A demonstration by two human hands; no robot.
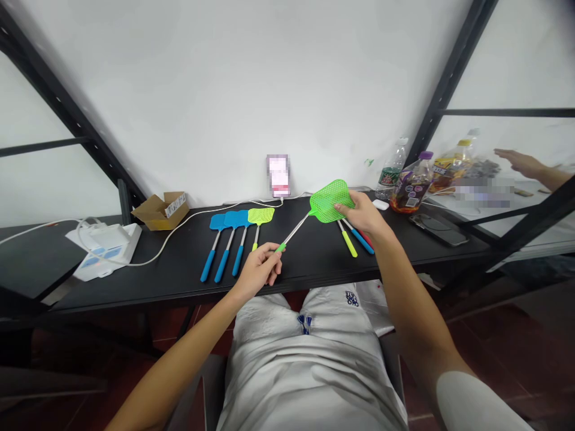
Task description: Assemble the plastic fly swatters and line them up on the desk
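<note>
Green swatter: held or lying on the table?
The green swatter is held: left hand on its handle, right hand on its head.

The long black tabletop (pixel 309 260) holds an open brown cardboard box (pixel 165 224), three blue plastic fly swatters (pixel 234 220) and a yellow mesh swatter (pixel 260 215). On the right are yellow, blue and red swatter handles (pixel 349 244), two clear plastic bottles (pixel 411 185) and a flat black phone (pixel 438 230).

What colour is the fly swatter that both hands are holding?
The fly swatter is bright green, seen best in the head view.

Green swatter (pixel 324 202) in both hands (pixel 257 269)
</note>
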